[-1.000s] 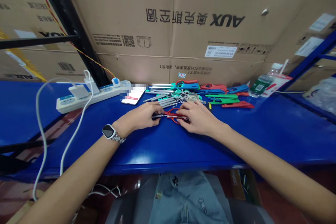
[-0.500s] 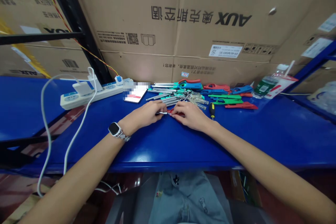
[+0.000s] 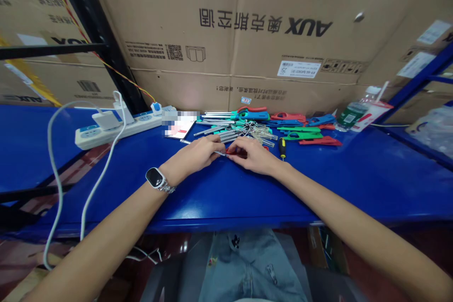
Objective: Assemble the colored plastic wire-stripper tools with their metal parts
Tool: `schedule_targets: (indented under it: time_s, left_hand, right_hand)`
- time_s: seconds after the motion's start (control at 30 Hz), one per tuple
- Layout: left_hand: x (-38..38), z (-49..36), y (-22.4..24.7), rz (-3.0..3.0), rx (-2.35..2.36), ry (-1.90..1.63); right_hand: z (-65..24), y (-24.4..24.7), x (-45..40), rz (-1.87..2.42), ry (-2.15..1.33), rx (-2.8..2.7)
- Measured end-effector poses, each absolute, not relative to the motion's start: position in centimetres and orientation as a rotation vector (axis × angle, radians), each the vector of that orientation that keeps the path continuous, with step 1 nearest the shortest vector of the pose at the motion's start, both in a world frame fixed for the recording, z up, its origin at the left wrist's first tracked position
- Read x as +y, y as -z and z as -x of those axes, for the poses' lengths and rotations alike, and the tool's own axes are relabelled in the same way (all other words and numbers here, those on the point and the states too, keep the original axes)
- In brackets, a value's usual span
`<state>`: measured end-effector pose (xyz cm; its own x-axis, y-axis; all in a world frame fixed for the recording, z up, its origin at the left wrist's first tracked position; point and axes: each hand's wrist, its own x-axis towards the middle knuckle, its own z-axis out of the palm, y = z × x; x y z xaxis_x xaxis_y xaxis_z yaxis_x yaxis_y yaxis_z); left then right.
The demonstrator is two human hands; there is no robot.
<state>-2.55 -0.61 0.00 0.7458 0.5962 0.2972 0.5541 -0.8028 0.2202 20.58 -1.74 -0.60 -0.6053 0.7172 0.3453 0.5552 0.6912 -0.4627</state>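
Note:
My left hand [image 3: 204, 151] is closed round a thin metal tube [image 3: 185, 141], whose far end sticks out to the left behind the hand. Red plastic lighter casing [image 3: 238, 152] sits in the closed fingers of my right hand [image 3: 253, 155], mostly hidden by them. The fingertips of both hands nearly meet over the blue table [image 3: 247, 193]. Just behind them lies a pile of metal lighter tubes [image 3: 212, 130] with teal ends, thin wires and clear plastic parts [image 3: 265, 138]. A yellow and black screwdriver [image 3: 282, 147] lies right of my right hand.
Red, blue and green lighter casings [image 3: 300, 133] lie at the back right, near a green-labelled bottle [image 3: 350, 115] and a cup [image 3: 373, 112]. At the left are a phone [image 3: 181, 127] and a power strip [image 3: 132, 127] with white cables. A large cardboard box [image 3: 262, 52] stands behind.
The metal tube now shows beyond my left hand, tilted differently between the fingers. My right hand has shifted slightly around the red casing. The whole view has moved a little.

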Motion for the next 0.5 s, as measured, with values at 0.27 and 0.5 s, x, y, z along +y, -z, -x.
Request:
schedule_targets:
  time_s: [0.27,0.5]
  left_hand:
    - [-0.6,2.5,-0.2,-2.823,0.987,-0.436]
    - [-0.6,2.3,0.2,-2.805,0.932,-0.501]
  right_hand:
    - [-20.5,1.2,-1.6,0.930,-0.411,-2.396]
    - [-20.6,1.7,-1.2,0.882,-0.442,-2.350]
